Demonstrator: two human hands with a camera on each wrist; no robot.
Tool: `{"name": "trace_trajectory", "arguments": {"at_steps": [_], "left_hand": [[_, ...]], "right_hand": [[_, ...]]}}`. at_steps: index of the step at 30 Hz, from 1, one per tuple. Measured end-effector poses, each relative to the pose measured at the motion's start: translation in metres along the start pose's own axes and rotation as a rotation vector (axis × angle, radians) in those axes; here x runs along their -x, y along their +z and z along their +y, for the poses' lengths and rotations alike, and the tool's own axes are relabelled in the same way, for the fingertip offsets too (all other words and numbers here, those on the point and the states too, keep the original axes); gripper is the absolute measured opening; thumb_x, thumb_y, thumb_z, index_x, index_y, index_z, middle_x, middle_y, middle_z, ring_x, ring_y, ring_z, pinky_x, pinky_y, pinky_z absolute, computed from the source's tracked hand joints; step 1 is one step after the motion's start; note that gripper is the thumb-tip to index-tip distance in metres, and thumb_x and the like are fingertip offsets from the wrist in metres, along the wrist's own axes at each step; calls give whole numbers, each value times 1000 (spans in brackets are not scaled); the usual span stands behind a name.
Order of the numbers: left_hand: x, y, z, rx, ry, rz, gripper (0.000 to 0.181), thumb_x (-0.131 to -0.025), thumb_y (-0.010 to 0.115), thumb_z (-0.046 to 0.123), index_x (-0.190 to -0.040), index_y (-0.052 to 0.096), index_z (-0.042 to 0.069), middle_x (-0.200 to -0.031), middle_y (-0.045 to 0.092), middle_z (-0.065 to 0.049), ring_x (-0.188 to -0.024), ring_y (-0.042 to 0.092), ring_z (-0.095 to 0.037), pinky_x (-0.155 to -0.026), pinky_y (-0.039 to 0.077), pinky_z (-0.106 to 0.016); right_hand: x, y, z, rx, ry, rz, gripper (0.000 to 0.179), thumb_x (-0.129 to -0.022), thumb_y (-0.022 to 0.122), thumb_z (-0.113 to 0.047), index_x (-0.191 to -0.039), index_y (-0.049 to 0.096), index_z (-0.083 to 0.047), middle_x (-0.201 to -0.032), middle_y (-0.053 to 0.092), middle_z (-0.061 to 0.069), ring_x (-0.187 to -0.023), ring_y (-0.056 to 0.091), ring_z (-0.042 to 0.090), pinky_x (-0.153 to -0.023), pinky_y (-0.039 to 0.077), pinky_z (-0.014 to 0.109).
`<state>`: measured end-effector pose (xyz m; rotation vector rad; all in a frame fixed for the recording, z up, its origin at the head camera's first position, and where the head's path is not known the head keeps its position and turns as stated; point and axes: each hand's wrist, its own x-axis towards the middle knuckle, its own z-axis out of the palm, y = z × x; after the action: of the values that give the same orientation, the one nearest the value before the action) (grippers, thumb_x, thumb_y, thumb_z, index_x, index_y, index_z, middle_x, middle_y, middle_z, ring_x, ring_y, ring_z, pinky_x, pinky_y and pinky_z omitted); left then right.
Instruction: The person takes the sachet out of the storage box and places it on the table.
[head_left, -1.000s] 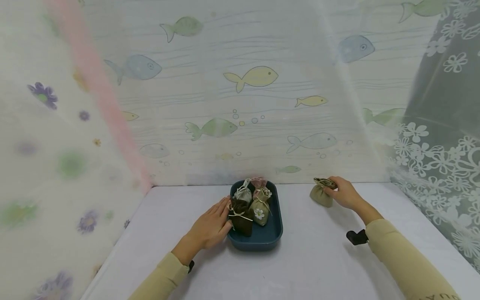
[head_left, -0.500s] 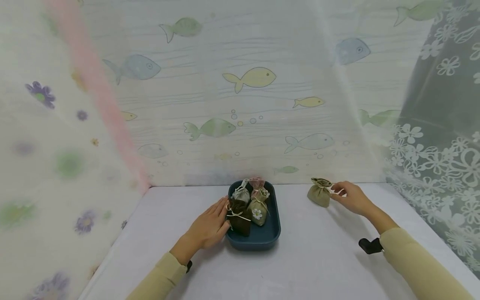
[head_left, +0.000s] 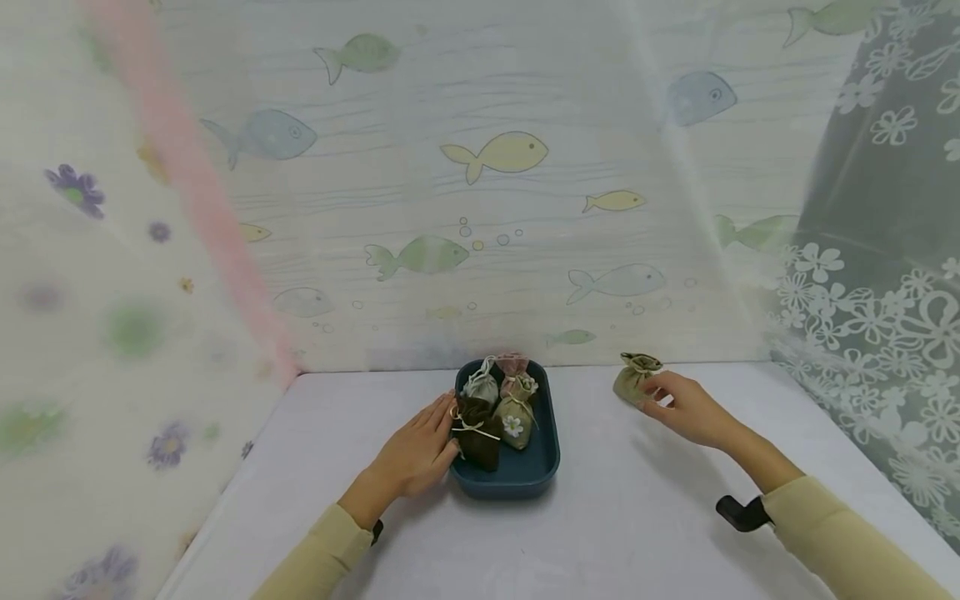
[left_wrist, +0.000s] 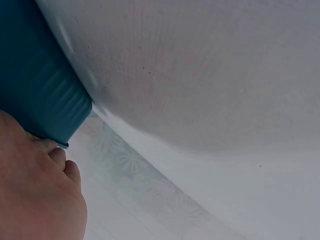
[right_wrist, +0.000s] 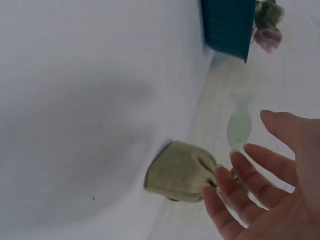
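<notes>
My left hand lies along the left side of a dark blue plastic tray, its fingers at the rim. In the left wrist view the fingertips reach the edge of the tray. Inside sit several small drawstring pouches: a dark brown one, an olive one with a white flower, a grey one and a pink one. Off to the right, a plain olive pouch stands upright on the table. My right hand is beside its neck, fingers spread and thumb apart in the right wrist view.
A white cloth covers the table. Behind it hangs a pale curtain printed with fish, and a flowered curtain runs down the left side. Lacy white flowers pattern the sheer curtain on the right.
My right hand held the plain olive pouch by its top, then drew its string out to the right. It has now let go and moved back left beside the pouch. My left hand stays put.
</notes>
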<state>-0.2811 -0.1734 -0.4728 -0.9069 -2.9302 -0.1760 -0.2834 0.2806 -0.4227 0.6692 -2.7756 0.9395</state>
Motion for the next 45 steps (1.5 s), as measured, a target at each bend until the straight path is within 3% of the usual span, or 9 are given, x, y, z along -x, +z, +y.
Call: {"name": "trace_trajectory", "arguments": {"at_steps": [11,15,23,27,32,37,45], "left_hand": [[-2,0,0,5,-11,-17,66,-111,28,39,-162,18,-1,-172,10,-13,-158,12,-28,-127,19,-44],[-1,-1,1,-6,-20,-36,66,-111,25,40,-162,15,0,-172,8,-11,-158,10,-26,-127,18,-42],[0,2,0,17,-14,-16,64,-112,25,39,-162,16,0,-172,9,-12,-158,10,-26,-127,18,-43],[1,2,0,53,-14,-9,65,-112,24,40,-162,16,-1,-172,8,-12,-158,11,-28,-127,19,-45],[3,2,1,103,5,24,64,-112,25,39,-161,19,-3,-171,12,-15,-157,15,-31,-125,22,-49],[1,4,0,77,4,32,64,-113,23,38,-162,18,-2,-171,11,-14,-157,14,-30,-125,22,-47],[1,-1,4,51,-27,-19,64,-113,20,40,-162,14,1,-172,5,-10,-158,8,-25,-127,18,-42]], "right_hand": [[-9,21,-34,-36,-119,-34,28,-98,71,-15,-120,66,1,-113,67,9,-103,64,28,-90,56,54],[-13,28,-43,-40,-156,-46,28,-98,71,-16,-121,67,-2,-114,67,7,-103,64,26,-90,56,52],[-22,44,-58,-6,-183,-55,28,-98,71,-19,-122,67,-5,-114,66,5,-103,64,23,-87,56,42],[-27,54,-67,-3,-207,-81,31,-98,70,-19,-125,66,-4,-115,65,5,-105,64,26,-88,56,45],[-35,66,-79,-75,-236,-145,33,-101,67,-20,-128,64,-3,-119,64,10,-111,62,34,-93,54,55],[-44,77,-91,-122,-232,-183,37,-102,66,-20,-132,62,0,-122,62,12,-116,60,35,-98,51,57],[-49,96,-107,-196,-243,-219,46,-102,65,-19,-140,55,5,-130,59,20,-119,62,36,-100,51,56]]}}
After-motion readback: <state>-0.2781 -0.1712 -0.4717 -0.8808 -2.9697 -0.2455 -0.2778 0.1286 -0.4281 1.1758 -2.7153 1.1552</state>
